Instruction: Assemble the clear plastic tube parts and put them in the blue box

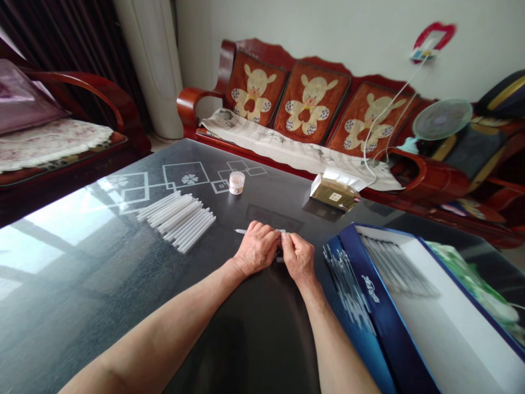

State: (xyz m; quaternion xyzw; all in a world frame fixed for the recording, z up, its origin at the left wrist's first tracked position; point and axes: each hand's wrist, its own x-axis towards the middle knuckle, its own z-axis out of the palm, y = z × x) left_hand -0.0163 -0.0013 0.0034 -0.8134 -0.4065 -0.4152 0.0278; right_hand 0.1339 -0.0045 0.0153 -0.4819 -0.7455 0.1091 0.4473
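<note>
Both our hands close together near table edge: left hand (257,250) and right hand (299,258) curled shut on thin white stick (241,231), tip out to left. To our right, open blue box (379,298). Ahead, loose pile of white sticks (176,221) on dark glass tabletop (82,284); beyond, small lidded jar (237,183), gold packet (335,192), red wooden bench (192,106).

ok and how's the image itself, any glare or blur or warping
in the head view, bright reflected glare washes the left of the dark tabletop, the rods in the blue box look blurred, and the wide lens bows the red wooden bench
</note>
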